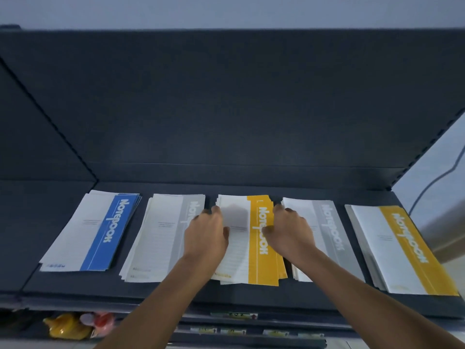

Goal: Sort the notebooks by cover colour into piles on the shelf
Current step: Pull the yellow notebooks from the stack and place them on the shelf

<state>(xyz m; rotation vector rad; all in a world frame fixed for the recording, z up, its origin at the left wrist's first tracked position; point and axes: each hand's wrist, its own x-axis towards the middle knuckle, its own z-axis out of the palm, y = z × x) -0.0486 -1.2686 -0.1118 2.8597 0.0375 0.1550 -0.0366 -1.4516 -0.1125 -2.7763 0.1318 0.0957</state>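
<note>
Five piles of notebooks lie in a row on the dark blue shelf (226, 293), each one with a white part and a coloured band with the word "Notebook". From the left there is the blue pile (95, 233), then the left grey pile (161, 235), the middle yellow pile (259, 260), the right grey pile (327, 222) and, at the far right near the end of the shelf, the right yellow pile (397, 248). The piles are apart from each other, with narrow strips of shelf between them. Both hands are on the middle yellow pile. The left hand (206, 233) holds its left edge, with the fingers curled down in the gap beside the left grey pile and the thumb lying on the white part of the cover. The right hand (289, 230) holds its right edge in the same way, fingers bent down beside the right grey pile and the thumb on the yellow band. The notebooks in this pile are a little fanned out at the near end. Below the shelf, a yellow packet (65, 326) is visible at the left, and small labels (234, 316) sit on the front rail. A dark cable (432, 182) hangs on the wall at the right.
</note>
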